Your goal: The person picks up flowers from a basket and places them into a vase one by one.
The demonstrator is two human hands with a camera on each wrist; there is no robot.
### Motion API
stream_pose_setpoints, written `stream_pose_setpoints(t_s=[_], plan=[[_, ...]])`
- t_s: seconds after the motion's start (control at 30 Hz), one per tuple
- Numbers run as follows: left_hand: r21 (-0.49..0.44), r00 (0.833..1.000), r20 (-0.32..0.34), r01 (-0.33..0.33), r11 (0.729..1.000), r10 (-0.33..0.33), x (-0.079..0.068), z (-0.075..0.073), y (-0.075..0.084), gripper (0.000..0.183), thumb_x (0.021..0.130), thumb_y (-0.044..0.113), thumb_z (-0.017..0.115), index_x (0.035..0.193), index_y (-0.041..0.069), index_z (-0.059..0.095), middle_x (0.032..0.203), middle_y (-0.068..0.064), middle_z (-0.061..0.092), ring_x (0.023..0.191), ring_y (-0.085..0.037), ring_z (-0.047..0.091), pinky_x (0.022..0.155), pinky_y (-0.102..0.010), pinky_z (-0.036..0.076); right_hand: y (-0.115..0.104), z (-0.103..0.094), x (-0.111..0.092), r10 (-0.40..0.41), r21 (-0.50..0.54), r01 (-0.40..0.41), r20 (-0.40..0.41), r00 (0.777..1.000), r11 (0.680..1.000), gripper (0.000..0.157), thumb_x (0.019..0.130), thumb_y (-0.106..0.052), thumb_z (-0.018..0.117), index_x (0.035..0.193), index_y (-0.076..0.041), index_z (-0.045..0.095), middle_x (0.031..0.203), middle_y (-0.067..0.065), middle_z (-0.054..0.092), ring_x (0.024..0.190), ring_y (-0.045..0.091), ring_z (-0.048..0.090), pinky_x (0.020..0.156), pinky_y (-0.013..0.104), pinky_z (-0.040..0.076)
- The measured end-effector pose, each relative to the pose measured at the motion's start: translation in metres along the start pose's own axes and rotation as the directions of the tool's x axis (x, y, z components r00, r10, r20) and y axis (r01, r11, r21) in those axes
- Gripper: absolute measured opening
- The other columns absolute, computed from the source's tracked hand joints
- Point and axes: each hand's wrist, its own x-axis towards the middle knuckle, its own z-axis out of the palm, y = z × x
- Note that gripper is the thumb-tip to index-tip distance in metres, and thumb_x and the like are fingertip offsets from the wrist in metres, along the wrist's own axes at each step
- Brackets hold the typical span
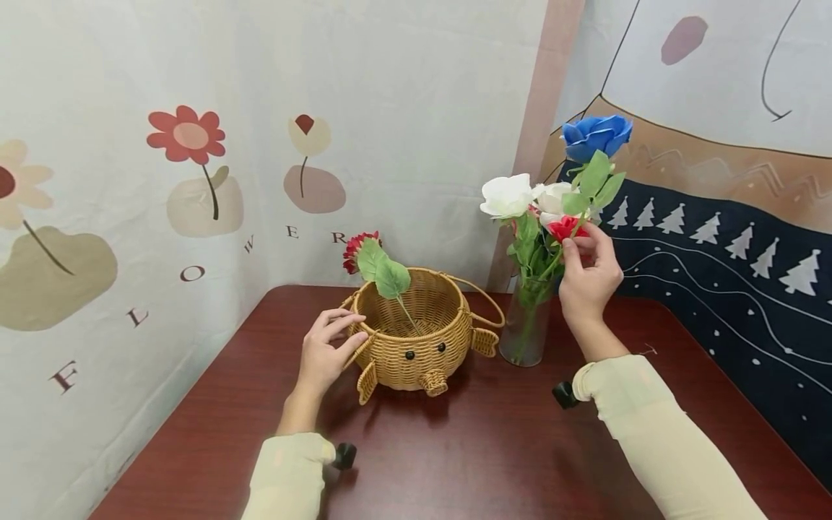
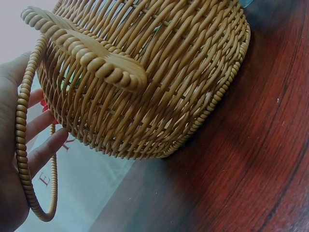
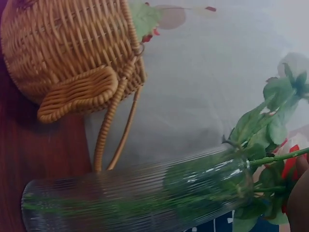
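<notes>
My left hand (image 1: 325,347) rests with its fingers at the left rim of a wicker basket (image 1: 396,365) that has eyes, ears and a snout. In the left wrist view the basket's handle (image 2: 21,130) loops past the palm, and the spread fingers (image 2: 48,147) touch the weave. A red flower with green leaves (image 1: 383,267) stands tilted inside the basket. My right hand (image 1: 591,282) pinches the stem of a blue rose (image 1: 596,137) above a clear ribbed vase (image 1: 523,332). White flowers (image 1: 507,196) and a red flower (image 1: 564,228) crowd the vase's mouth.
Basket and vase stand side by side on a dark red wooden table (image 1: 422,462). The basket's right handle (image 1: 490,300) reaches close to the vase. Behind the table hangs a pale printed cloth (image 1: 416,130), with a dark tree-patterned one (image 1: 728,282) at the right.
</notes>
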Motion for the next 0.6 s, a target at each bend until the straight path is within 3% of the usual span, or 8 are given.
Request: stream_pose_setpoints(t_s=[0.17, 0.6], plan=[[0.015, 1.0, 0.003, 0.006, 1.0, -0.006, 0.0, 0.0, 0.0, 0.026, 0.07, 0.024, 0.072, 0.096, 0.02, 0.067, 0.103, 0.003, 0.052, 0.091, -0.012, 0.051, 0.068, -0.032, 0.049, 0.005, 0.001, -0.006, 0.019, -0.028, -0.019, 0.016, 1.0, 0.999, 0.028, 0.076, -0.015, 0.066, 0.103, -0.023, 0.062, 0.078, 0.002, 0.062, 0.065, 0.009, 0.055, 0.057, 0.017, 0.046], [-0.001, 1.0, 0.0, 0.004, 1.0, -0.004, -0.001, 0.0, 0.0, 0.026, 0.07, 0.024, 0.072, 0.095, 0.019, 0.067, 0.103, 0.003, 0.052, 0.09, -0.012, 0.051, 0.068, -0.036, 0.049, 0.013, 0.005, -0.014, -0.01, -0.106, 0.014, 0.033, 0.999, 0.994, 0.026, 0.076, -0.017, 0.067, 0.101, -0.021, 0.063, 0.08, -0.001, 0.063, 0.069, 0.008, 0.056, 0.06, 0.014, 0.045]])
